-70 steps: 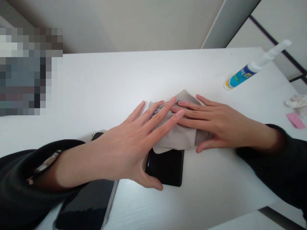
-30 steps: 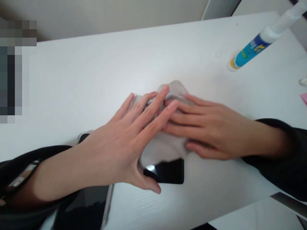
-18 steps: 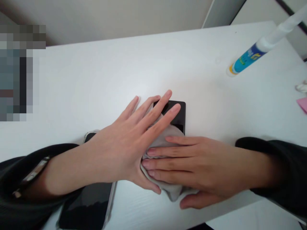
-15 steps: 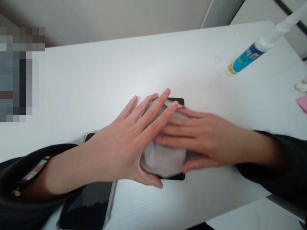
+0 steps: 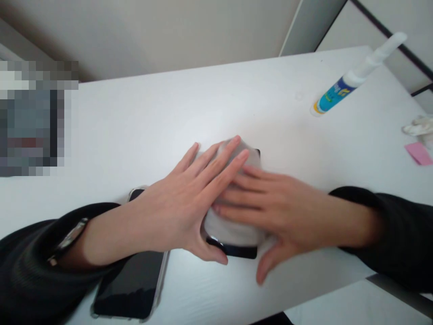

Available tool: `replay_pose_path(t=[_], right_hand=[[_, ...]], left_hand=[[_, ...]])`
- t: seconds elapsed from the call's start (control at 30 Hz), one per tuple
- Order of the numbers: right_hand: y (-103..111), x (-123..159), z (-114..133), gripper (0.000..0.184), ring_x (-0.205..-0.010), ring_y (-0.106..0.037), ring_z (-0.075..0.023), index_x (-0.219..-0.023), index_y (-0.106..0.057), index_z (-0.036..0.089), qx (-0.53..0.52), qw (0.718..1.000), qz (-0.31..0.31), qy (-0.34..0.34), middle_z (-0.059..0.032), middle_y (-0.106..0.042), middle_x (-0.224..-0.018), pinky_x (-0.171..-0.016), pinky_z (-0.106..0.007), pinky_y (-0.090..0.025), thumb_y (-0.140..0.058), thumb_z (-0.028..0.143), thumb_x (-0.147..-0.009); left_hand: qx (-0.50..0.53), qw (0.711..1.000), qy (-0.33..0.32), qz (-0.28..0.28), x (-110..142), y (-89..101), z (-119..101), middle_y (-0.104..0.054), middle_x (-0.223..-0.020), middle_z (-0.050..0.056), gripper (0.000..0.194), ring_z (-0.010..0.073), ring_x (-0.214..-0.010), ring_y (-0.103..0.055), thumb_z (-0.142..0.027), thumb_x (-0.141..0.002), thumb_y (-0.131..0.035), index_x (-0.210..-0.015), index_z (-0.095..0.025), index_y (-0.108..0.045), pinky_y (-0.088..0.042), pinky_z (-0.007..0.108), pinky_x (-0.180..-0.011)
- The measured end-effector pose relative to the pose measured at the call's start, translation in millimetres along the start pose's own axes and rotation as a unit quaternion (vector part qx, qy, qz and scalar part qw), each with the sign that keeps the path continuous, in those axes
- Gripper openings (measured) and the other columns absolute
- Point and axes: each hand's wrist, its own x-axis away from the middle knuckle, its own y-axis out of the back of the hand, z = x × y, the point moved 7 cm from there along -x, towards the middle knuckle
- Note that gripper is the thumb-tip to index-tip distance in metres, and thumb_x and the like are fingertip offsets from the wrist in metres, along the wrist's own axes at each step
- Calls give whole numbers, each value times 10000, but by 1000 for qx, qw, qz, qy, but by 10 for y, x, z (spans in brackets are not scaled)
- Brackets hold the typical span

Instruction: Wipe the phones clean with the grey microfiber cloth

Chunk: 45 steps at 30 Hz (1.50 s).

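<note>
1. Cloth [image 5: 233, 229] sits beneath the right hand [image 5: 282, 207], over a flat black device [image 5: 241, 252] on the surface [image 5: 152, 117]; wiping step, I'd guess.
2. Another pass would want the left hand [image 5: 184, 196] steady, right fingers flat.
3. Left grip: fingers spread, thumb wide, laid over cloth and device, not clamped.
4. Right grip: fingers slightly apart on the cloth, thumb out.

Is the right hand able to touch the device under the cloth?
Mostly no, it seems: the grey cloth separates the right hand from the black device, whose near edge shows uncovered.
</note>
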Motion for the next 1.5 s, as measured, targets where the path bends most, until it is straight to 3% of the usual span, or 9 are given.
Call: replay_pose_path(t=[0.23, 0.4, 0.57, 0.7, 0.87, 1.03, 1.17, 1.33, 1.5], right_hand=[[94, 96, -165, 942, -1637, -212, -294, -1655, -345, 69, 55, 998, -19, -36, -171, -325, -1723, -1356, -504, -78, -451, 788, -1057], [6, 144, 36, 912, -1636, -215, -208, -1638, -386, 87, -15, 996, 41, 80, -62, -350, -1719, -1370, -430, 9, -344, 804, -1076], [112, 170, -183, 922, -1640, -202, -284, -1695, -279, 144, 32, 999, 2, -21, -127, -294, -1737, -1356, -543, -33, -479, 778, -1057], [43, 154, 58, 943, -1631, -236, -227, -1628, -394, 49, -54, 993, 43, 91, -90, -368, -1708, -1377, -445, -19, -440, 799, -1057], [137, 186, -154, 870, -1651, -147, -223, -1672, -340, 141, 19, 1000, 8, -20, -88, -259, -1751, -1355, -458, 46, -364, 784, -1087], [51, 181, 35, 879, -1650, -152, -200, -1655, -360, 117, -14, 994, 74, 82, -48, -290, -1742, -1365, -467, 56, -325, 789, -1089], [84, 175, -162, 1025, -1659, -92, -258, -1705, -223, 123, 74, 996, 27, -35, -123, -176, -1766, -1350, -481, 70, -403, 865, -1021], [-58, 134, 111, 1132, -1650, -155, -241, -1654, -310, 21, 23, 995, 58, 73, -99, -276, -1742, -1368, -445, 48, -414, 919, -973], [50, 168, -85, 1075, -1655, -129, -280, -1698, -236, 100, 91, 995, 22, -41, -143, -217, -1756, -1355, -531, 34, -352, 907, -998]], left_hand=[[20, 1000, 11, -2, 4, 8, 21, -62, -1785, 245, 1512, 466, -1650, -147, -1035, -700, -550, -1700, -107, 102, -169, 688, -1303], [17, 1000, -1, -9, -22, -1, 12, 23, -1787, 236, 1507, 458, -1660, -103, -1063, -689, -497, -1702, -118, 97, -206, 700, -1284], [24, 1000, 14, -9, -26, 1, 7, 0, -1789, 231, 1540, 476, -1650, -134, -997, -669, -645, -1706, -119, 80, -188, 708, -1288], [16, 1000, -2, -18, -17, 11, -15, 20, -1784, 245, 1533, 466, -1658, -97, -1025, -678, -590, -1701, -118, 104, -206, 714, -1275], [35, 999, 17, -8, -24, 7, 19, 19, -1790, 227, 1548, 479, -1648, -143, -999, -651, -657, -1710, -138, 74, -177, 699, -1294], [38, 999, 1, -17, -26, 14, -5, 42, -1791, 216, 1461, 487, -1651, -107, -1004, -722, -575, -1710, -154, 88, -172, 728, -1282], [33, 999, 15, -4, -20, 0, 11, 32, -1792, 213, 1511, 487, -1649, -117, -996, -677, -638, -1713, -144, 59, -157, 717, -1295], [29, 999, 3, -18, -8, 15, 3, 67, -1786, 220, 1490, 492, -1649, -111, -1016, -701, -577, -1706, -150, 100, -202, 747, -1266], [34, 999, 19, -10, -17, 0, 22, 28, -1793, 215, 1468, 478, -1654, -105, -990, -714, -607, -1713, -149, 63, -176, 716, -1290]])
